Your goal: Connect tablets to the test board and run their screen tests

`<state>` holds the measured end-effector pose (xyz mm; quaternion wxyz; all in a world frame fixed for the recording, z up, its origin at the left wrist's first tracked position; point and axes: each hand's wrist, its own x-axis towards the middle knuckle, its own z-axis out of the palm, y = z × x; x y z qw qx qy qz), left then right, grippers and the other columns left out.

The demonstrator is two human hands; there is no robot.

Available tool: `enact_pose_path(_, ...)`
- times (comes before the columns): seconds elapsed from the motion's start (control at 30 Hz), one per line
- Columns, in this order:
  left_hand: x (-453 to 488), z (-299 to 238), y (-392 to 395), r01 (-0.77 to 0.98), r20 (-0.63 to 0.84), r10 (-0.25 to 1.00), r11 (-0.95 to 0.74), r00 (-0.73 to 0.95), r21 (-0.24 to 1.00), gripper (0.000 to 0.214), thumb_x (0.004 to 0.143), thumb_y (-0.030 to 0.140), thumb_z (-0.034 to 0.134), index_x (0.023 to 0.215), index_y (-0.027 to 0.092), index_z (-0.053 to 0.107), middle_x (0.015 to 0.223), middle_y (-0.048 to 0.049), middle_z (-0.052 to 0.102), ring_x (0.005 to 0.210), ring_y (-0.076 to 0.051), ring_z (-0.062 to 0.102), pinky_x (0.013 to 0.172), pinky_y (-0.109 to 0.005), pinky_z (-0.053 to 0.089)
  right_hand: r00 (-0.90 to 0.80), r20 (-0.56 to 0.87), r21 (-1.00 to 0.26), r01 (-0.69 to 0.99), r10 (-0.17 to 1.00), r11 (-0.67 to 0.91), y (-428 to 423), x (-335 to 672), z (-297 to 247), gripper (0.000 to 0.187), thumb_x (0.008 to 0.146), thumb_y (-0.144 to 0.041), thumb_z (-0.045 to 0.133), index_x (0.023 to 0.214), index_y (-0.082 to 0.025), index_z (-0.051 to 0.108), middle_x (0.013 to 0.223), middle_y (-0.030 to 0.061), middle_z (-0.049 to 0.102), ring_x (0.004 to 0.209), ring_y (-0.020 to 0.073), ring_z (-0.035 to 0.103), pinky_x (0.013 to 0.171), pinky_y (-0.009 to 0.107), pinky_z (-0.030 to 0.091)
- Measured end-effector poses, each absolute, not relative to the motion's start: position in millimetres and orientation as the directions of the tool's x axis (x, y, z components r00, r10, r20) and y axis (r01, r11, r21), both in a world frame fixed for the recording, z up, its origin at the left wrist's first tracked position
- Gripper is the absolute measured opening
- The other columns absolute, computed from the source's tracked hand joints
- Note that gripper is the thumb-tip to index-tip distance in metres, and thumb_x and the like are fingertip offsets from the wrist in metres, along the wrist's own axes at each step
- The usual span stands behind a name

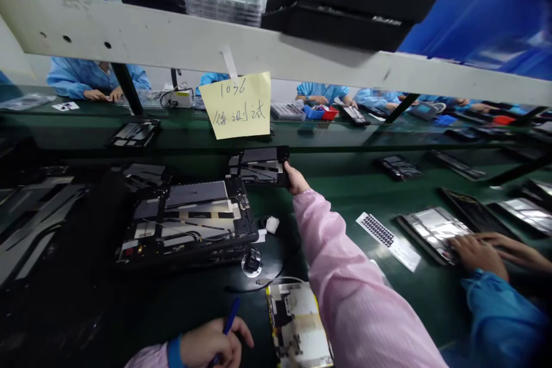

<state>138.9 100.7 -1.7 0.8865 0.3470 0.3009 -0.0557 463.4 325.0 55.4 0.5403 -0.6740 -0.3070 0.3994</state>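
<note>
My right hand (295,180), in a pink sleeve, reaches far forward and grips the right edge of an opened black tablet (260,166) lying on the green conveyor belt (336,184). My left hand (213,344) rests low at the near edge, fingers closed round a blue pen (228,319). Just right of it lies a small opened device with a yellowish board (298,324). A stack of opened tablets (190,221) sits between the two hands, to the left of my right arm.
A yellow note (237,104) hangs from the white shelf rail (129,31) overhead. A neighbour in blue sleeves has hands (483,252) on a tablet (431,230) at right. A sheet of small pads (379,231) lies between us. More people work across the far belt.
</note>
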Motion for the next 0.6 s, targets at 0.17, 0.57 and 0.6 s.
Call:
enact_pose_path(0.17, 137.9, 1.1, 101.6, 0.315, -0.563, 0.120, 0.724, 0.818, 0.613, 0.037, 0.053, 0.021, 0.053, 0.089, 0.019, 0.051, 0.044, 0.0067, 0.054, 0.027, -0.005, 0.022, 0.027, -0.015, 0.020, 0.541, -0.097, -0.987, -0.160, 0.835, -0.011, 278.6, 464.0, 91.9, 0.061, 0.099, -0.054, 0.019, 0.129, -0.015, 0.055, 0.103, 0.0101, 0.072, 0.082, 0.0165, 0.071, 0.074, 0.028, 0.056)
enact_pose_path(0.57, 138.6, 11.3, 96.6, 0.324, -0.558, 0.192, 0.647, 0.807, 0.690, 0.041, 0.052, 0.020, 0.053, 0.093, 0.017, 0.049, 0.047, 0.0059, 0.051, 0.031, -0.004, 0.021, 0.035, -0.016, 0.012, 0.543, -0.077, -0.847, -0.478, 0.836, 0.233, 117.3, 438.0, 124.8, 0.037, 0.090, -0.047, 0.045, 0.104, -0.023, 0.069, 0.102, 0.0063, 0.073, 0.096, 0.0221, 0.070, 0.079, 0.037, 0.059)
enact_pose_path(0.6, 138.1, 10.6, 95.5, 0.326, -0.557, 0.192, 0.643, 0.808, 0.693, 0.041, 0.053, 0.020, 0.053, 0.094, 0.017, 0.048, 0.046, 0.0056, 0.051, 0.032, -0.004, 0.021, 0.036, -0.017, 0.012, 0.491, -0.109, -0.854, -0.492, 0.864, 0.171, 112.0, 431.5, 124.7, 0.037, 0.089, -0.048, 0.045, 0.102, -0.022, 0.069, 0.101, 0.0072, 0.073, 0.096, 0.0229, 0.070, 0.080, 0.038, 0.059)
